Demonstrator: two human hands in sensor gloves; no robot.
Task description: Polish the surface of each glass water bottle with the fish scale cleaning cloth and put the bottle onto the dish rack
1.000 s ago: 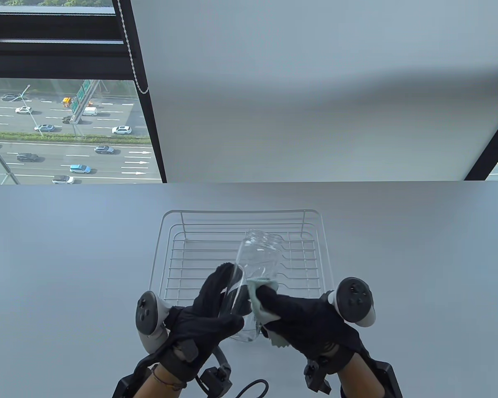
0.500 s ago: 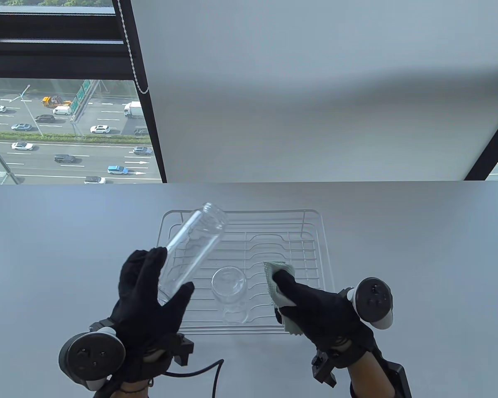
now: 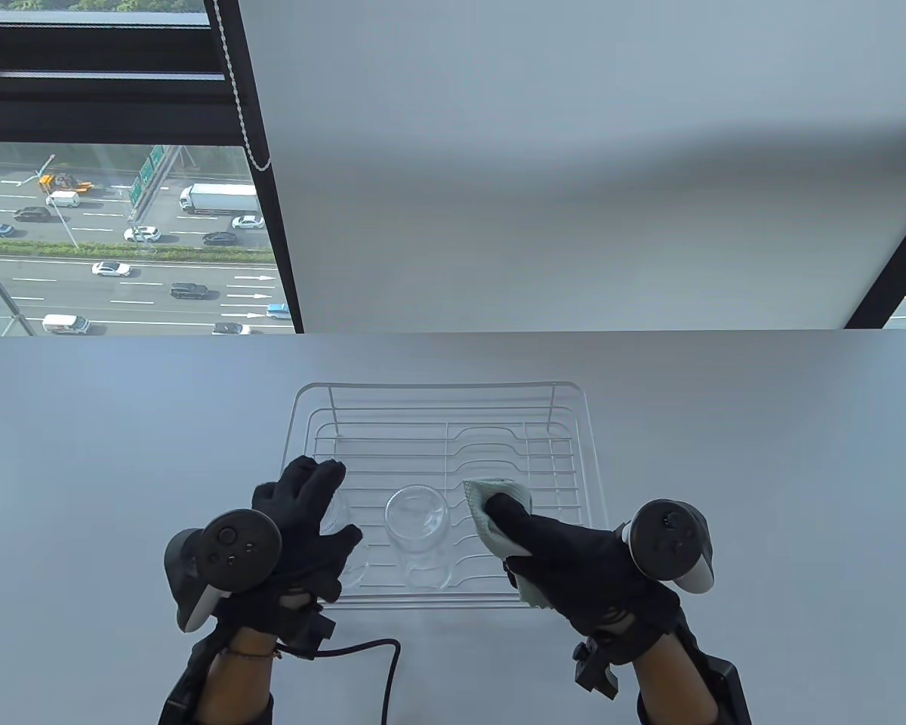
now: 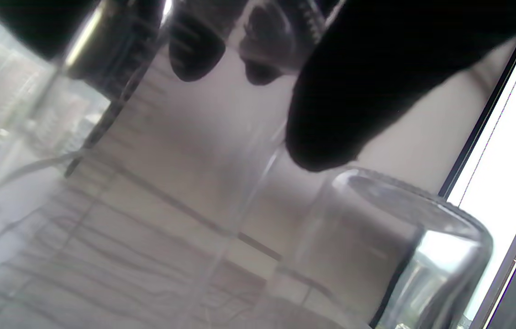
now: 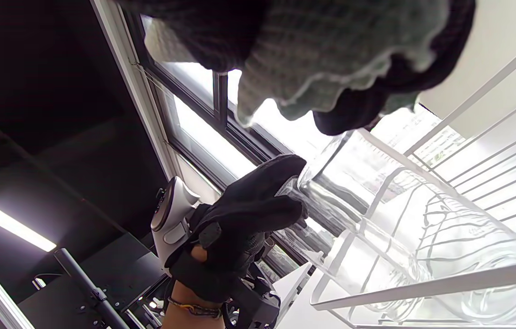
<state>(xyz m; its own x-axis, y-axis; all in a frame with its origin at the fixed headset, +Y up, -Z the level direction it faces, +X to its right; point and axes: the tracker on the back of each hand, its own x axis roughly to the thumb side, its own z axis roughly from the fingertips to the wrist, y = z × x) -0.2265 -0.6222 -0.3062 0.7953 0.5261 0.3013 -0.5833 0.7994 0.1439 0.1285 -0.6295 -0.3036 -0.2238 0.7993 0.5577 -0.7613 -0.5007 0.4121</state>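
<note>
Two bottles in the rack now, both upside down, bases up. One bottle near the rack's front edge, about midway along it, free of both hands. Second bottle just left of it, toward the rack's front left corner, mostly hidden under the left hand.

Left hand over that second bottle, fingers curled down round the glass, thumb on the side facing the first bottle. Dark fingertips visible through the glass in the left wrist view, gripping the second bottle, with the first bottle close beside it. Same grip seen side-on in the right wrist view: left hand clamped on the upturned base of the second bottle.

Right hand at the rack's front right corner, above the wires, apart from both bottles. Cloth pinched in its fingers, pale green, bunched at the fingertips with a corner trailing under the palm. Cloth close up in the right wrist view, wrapped over the gloved fingers.

Rack in the middle of the desk, nearer the front edge.
</note>
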